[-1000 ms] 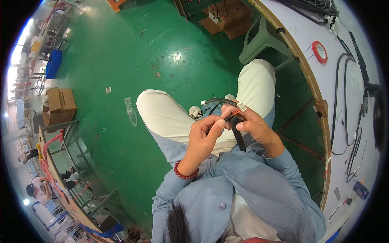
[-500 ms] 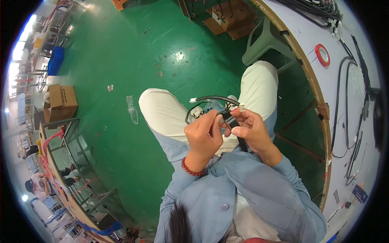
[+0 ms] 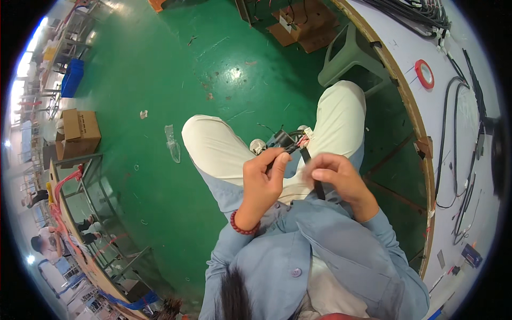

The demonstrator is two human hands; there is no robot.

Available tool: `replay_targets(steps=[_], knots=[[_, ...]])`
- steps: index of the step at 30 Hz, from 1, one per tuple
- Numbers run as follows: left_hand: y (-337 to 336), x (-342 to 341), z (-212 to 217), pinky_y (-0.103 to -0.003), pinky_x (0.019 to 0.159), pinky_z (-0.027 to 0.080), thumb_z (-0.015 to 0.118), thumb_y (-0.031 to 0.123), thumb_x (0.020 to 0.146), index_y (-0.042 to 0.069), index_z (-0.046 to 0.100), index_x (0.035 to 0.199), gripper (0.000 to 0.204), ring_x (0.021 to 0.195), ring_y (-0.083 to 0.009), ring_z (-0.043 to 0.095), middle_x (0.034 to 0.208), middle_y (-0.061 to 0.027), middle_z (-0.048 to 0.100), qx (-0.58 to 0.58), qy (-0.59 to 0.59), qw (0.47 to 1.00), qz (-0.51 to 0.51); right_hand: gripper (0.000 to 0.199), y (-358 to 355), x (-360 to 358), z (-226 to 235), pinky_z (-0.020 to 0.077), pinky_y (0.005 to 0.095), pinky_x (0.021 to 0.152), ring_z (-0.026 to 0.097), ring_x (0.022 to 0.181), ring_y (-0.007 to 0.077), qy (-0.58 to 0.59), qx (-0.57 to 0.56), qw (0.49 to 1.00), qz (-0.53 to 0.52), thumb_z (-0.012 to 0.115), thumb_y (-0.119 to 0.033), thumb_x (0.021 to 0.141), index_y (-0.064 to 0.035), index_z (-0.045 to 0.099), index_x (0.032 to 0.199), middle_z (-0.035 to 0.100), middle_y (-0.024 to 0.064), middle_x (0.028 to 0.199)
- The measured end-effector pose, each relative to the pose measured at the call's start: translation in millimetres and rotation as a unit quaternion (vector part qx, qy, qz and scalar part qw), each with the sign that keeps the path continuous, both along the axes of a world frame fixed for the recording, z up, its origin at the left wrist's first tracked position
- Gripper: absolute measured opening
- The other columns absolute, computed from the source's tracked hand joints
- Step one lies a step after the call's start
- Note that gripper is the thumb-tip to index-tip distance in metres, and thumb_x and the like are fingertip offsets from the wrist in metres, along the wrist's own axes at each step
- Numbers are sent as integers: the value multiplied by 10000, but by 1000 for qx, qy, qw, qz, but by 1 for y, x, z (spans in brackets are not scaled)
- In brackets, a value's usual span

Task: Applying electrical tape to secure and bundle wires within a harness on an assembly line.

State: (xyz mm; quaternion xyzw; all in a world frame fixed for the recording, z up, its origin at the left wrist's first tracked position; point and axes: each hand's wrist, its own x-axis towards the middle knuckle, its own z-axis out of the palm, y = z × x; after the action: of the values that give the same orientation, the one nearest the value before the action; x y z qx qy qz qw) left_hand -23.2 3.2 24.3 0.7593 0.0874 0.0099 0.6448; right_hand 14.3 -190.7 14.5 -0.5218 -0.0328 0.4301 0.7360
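Observation:
My left hand [image 3: 262, 178], with a red bead bracelet at the wrist, pinches a black cable [image 3: 290, 149] between thumb and fingers. Beyond the fingertips, a dark round piece [image 3: 282, 140] that resembles a roll of black tape hangs above my shoes. Thin red wires with a small white connector [image 3: 309, 133] stick out beside it. My right hand [image 3: 341, 178] is apart from the left, thumb and fingers curved, its fingertips smeared by motion. Whether it holds anything cannot be seen. Next to it a flat black strip [image 3: 319, 188] runs down toward my lap.
At right, a curved-edge white table [image 3: 397, 42] carries a red tape roll [image 3: 424, 73], bundled black cables [image 3: 421, 16] and small tools. A pale plastic stool [image 3: 349, 58] and a cardboard box [image 3: 305, 26] stand beyond my knees. Another box [image 3: 80, 133] and workbenches are at left.
The hands have moved apart; my left hand shifted slightly left. The black cable loop and its connectors dropped down and turned, and the dark round piece now hangs beyond the left fingertips.

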Motion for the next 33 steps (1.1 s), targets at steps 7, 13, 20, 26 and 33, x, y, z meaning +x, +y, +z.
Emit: replay_targets(steps=[7, 13, 20, 26, 33], knots=[[8, -6, 7, -194, 569, 328, 561, 144, 911, -38, 613, 863, 196, 653, -33, 424, 754, 9, 580, -187, 71, 977, -70, 570, 34, 18, 8, 407, 337, 960, 528, 1123, 219, -21, 118, 989, -85, 597, -49, 745, 45, 441, 1286, 504, 158, 1264], [5, -7, 18, -201, 540, 337, 570, 135, 900, -44, 614, 844, 193, 623, -38, 446, 700, 8, 571, -161, 56, 984, -53, 393, 25, 25, 8, 504, 286, 780, 620, 836, 169, -36, 8, 999, -5, 635, -49, 724, 60, 573, 1097, 645, 130, 969], [-4, -4, -8, -245, 396, 311, 647, 26, 789, -25, 622, 859, 89, 419, -99, 418, 595, -67, 552, 217, -187, 957, 35, 240, 27, -2, 24, 497, 268, 559, 591, 597, 144, 33, -34, 994, -96, 561, -53, 775, 64, 574, 985, 647, 168, 800], [-4, -5, -8, -308, 406, 357, 624, -21, 688, 34, 641, 871, 192, 445, -219, 502, 563, -78, 526, 363, -196, 911, -19, 427, 19, 8, 33, 510, 278, 575, 615, 624, 180, 174, 67, 979, -85, 425, -292, 906, 98, 559, 1013, 644, 193, 795], [9, -6, 2, -194, 496, 322, 593, 144, 879, -35, 642, 899, 187, 548, -51, 440, 722, -36, 647, -87, 54, 995, 6, 314, -5, 5, 4, 496, 343, 757, 626, 776, 221, 20, 80, 984, 160, 478, -220, 897, 52, 632, 875, 653, 173, 855]])
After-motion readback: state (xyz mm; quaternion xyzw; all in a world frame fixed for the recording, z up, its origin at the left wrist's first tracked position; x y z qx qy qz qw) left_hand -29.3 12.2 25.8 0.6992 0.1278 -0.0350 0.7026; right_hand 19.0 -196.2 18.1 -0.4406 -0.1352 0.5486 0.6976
